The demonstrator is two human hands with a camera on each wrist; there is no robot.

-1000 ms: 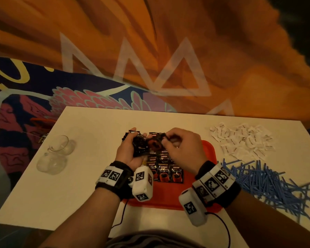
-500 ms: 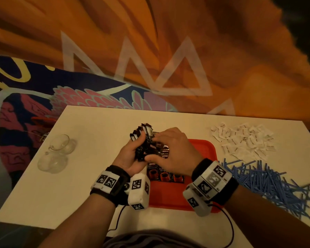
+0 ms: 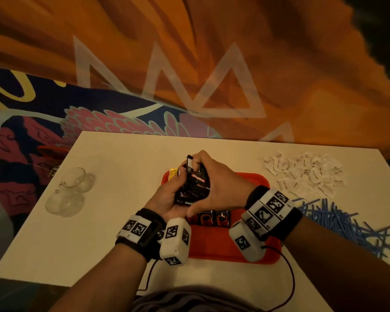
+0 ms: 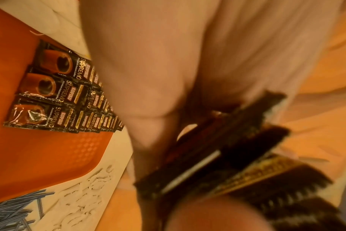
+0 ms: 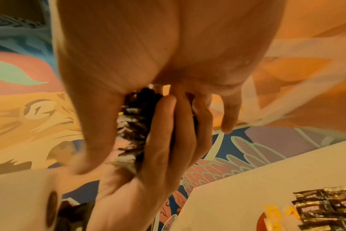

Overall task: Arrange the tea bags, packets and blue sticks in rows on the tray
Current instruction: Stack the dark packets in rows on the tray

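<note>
Both hands hold one stack of black coffee packets [image 3: 194, 185] above the far part of the red tray [image 3: 223, 251]. My left hand [image 3: 169, 194] cups the stack from the left and my right hand [image 3: 214, 179] wraps over it from the right. In the left wrist view the stack [image 4: 237, 150] is blurred between palm and fingers. Rows of black packets [image 4: 55, 96] lie overlapped on the tray [image 4: 30, 148]; their near ends [image 3: 212, 218] show under my hands. A yellow tea bag tag [image 3: 173, 173] peeks out at the tray's far left corner.
White tea bags [image 3: 306, 174] are heaped at the table's far right. A loose pile of blue sticks [image 3: 347, 224] lies right of the tray. Clear glass cups [image 3: 70, 190] stand at the left of the white table [image 3: 99, 233]. A cable [image 3: 290, 278] runs off the front edge.
My right hand moved from pinching a packet at the stack's top to wrapping over the whole stack. The stack now stands more upright between both hands.
</note>
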